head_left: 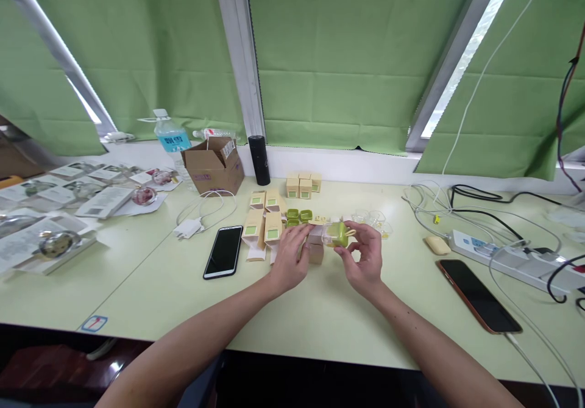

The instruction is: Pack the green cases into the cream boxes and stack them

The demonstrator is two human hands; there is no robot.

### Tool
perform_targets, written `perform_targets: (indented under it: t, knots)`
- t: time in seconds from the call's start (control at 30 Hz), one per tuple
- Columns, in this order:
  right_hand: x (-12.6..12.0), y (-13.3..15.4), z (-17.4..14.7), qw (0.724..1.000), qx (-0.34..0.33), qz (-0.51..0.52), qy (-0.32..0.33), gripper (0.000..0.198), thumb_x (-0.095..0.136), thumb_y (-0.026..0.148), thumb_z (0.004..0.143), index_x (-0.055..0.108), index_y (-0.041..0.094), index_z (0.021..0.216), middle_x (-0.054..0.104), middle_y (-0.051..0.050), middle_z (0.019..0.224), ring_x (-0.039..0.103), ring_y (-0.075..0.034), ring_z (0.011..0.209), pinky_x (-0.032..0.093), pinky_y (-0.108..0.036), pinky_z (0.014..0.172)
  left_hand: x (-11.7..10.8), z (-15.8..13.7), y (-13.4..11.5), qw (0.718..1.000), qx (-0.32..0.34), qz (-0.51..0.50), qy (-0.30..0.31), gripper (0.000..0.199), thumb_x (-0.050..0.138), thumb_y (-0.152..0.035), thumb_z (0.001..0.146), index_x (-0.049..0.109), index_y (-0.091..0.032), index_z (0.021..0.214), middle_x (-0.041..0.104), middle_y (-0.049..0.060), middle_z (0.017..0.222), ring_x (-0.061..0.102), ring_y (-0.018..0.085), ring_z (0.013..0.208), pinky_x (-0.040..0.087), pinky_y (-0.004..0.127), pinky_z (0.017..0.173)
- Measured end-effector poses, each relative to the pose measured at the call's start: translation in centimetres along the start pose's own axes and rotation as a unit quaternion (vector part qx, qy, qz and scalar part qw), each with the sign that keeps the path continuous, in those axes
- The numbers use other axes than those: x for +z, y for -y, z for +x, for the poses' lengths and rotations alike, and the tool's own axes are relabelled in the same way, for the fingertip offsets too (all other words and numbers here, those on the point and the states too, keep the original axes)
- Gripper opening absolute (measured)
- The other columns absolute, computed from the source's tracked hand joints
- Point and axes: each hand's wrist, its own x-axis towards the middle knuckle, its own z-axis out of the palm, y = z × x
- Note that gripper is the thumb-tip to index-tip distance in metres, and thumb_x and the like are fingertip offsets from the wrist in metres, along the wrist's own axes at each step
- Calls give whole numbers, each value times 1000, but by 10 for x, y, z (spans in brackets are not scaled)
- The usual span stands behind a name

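My right hand (365,254) pinches a small green, popsicle-shaped piece (337,235) with a clear cover and a pale yellow stick, tilted on its side. Close to its left, my left hand (291,257) has its fingers around a small cardboard box (315,254), which stands on the table; its far side is hidden. Just beyond that hand sit several small green trays (305,215). Opened cream boxes with green labels, such as this box (253,225), lie left of my left hand. Several clear plastic covers (377,219) lie behind my right hand.
Small closed boxes (299,187) stand at the back. Leftward are a phone (223,252), a charger (189,228), a brown carton (214,170) and a black flask (259,161). On the right lie another phone (478,295) and a power strip (503,258) with tangled cables.
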Motion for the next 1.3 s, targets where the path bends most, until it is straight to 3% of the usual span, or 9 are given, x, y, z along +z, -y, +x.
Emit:
perform_targets:
  t: [0.23, 0.57, 0.67, 0.83, 0.9, 1.0, 1.17, 1.3]
  knots:
    - [7, 0, -8, 991, 16, 23, 134, 39, 54, 43, 101, 36, 29, 133, 60, -14, 133, 72, -21, 99, 55, -28, 57, -3, 1, -5, 999, 25, -22, 33, 53, 44, -11, 94, 53, -25, 145, 67, 12, 135, 60, 29, 128, 44, 54, 111]
    - [-8, -10, 6, 978, 5, -122, 172, 34, 63, 35, 93, 54, 24, 124, 70, -10, 124, 70, -21, 87, 54, -31, 58, -2, 2, 0, 999, -27, -29, 26, 59, 38, -7, 93, 55, -27, 146, 66, 9, 137, 58, 26, 130, 47, 50, 110]
    - [-9, -7, 6, 966, -22, -156, 204, 29, 61, 31, 93, 57, 24, 121, 71, -10, 124, 68, -23, 91, 56, -34, 66, -2, 2, 0, 999, -30, -34, 30, 60, 38, -6, 92, 54, -26, 146, 65, 9, 139, 57, 26, 131, 46, 50, 111]
    - [-9, -3, 6, 954, -6, -159, 253, 23, 56, 27, 94, 59, 23, 116, 70, -11, 125, 64, -26, 103, 55, -37, 74, -1, 2, -2, 998, -24, -47, 38, 61, 37, -6, 91, 53, -25, 147, 64, 9, 141, 56, 26, 134, 44, 51, 113]
    - [-7, -4, 6, 954, -1, -156, 256, 14, 51, 25, 97, 60, 23, 107, 71, -10, 121, 62, -25, 102, 54, -36, 74, -1, 2, -2, 997, -23, -54, 45, 62, 36, -6, 91, 52, -25, 148, 64, 9, 141, 55, 26, 135, 43, 50, 113]
    - [-5, -6, 6, 955, 2, -163, 247, 15, 44, 22, 101, 59, 23, 98, 72, -9, 112, 61, -23, 97, 52, -33, 71, 0, 1, -2, 996, -26, -59, 57, 62, 36, -5, 92, 51, -25, 148, 62, 9, 143, 54, 25, 136, 42, 49, 114]
    - [-2, -9, 4, 953, 0, -178, 243, 21, 46, 19, 102, 60, 23, 116, 72, -8, 110, 62, -22, 97, 52, -31, 71, 1, -1, 0, 996, -27, -63, 60, 62, 34, -5, 93, 50, -25, 150, 62, 10, 143, 53, 26, 137, 41, 49, 114]
    - [-1, -12, 3, 959, -45, -165, 224, 19, 48, 17, 101, 64, 25, 107, 73, -6, 110, 61, -23, 97, 53, -34, 77, 1, -1, 1, 995, -34, -67, 65, 60, 34, -7, 95, 50, -24, 150, 61, 10, 144, 52, 25, 138, 39, 48, 115]
